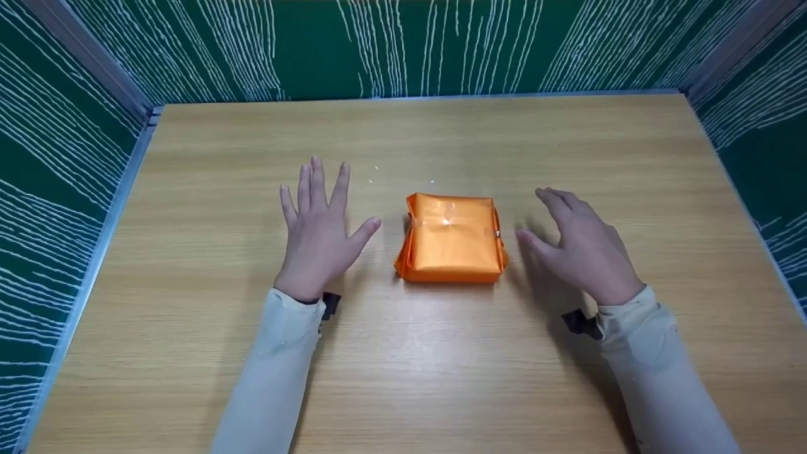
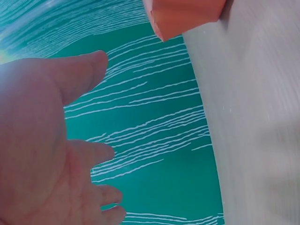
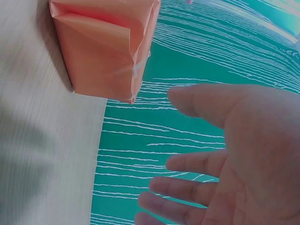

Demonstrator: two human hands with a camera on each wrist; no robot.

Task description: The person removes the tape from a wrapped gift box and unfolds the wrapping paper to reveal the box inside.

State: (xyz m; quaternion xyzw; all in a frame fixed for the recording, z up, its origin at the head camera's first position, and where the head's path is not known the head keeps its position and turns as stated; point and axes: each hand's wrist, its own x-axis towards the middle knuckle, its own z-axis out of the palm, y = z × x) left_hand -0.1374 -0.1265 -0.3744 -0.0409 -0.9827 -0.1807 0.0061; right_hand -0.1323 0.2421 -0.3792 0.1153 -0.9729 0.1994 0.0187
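A box-shaped package wrapped in shiny orange paper (image 1: 452, 238) lies on the wooden table between the two hands. Clear tape shows on its top, and the right wrist view shows a folded, taped end of the package (image 3: 101, 51). To its left my left hand (image 1: 320, 236) is held over the table, fingers straight and spread, thumb toward the package. My right hand (image 1: 583, 249) hovers on the other side with fingers extended, apart from the wrapping. Neither hand holds anything. In the left wrist view only a corner of the package (image 2: 185, 16) appears.
The wooden table (image 1: 403, 372) is bounded by green panels with white streaky lines (image 1: 403, 50) at the back and both sides. A few tiny white scraps (image 1: 371, 181) lie behind the package. Dark straps or mounts sit at both wrists.
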